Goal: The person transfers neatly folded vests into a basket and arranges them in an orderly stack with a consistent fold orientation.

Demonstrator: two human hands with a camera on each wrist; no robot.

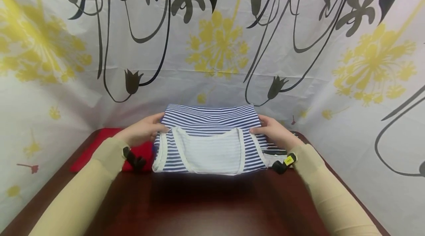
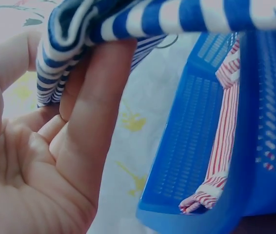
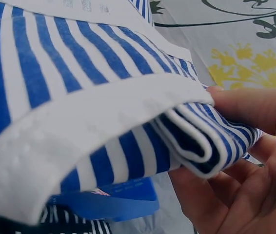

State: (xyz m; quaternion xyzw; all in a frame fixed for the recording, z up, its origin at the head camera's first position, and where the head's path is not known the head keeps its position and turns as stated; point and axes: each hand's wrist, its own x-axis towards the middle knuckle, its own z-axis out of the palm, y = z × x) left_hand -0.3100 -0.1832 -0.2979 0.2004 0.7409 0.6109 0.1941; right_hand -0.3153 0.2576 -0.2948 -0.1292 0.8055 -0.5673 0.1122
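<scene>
A folded blue-and-white striped tank top with white trim hangs above the dark table, its neckline facing me. My left hand grips its left side, thumb in front and fingers behind. At the opposite side my right hand pinches the folded layers, which the right wrist view shows between thumb and fingers. Beyond the garment stands a blue plastic basket, mostly hidden from the head view. Inside the basket lies a red-and-white striped cloth.
A red cloth lies on the table at the left. To the right, partly behind the tank top, is a black-and-white striped cloth. A patterned curtain surrounds the table at the back and sides.
</scene>
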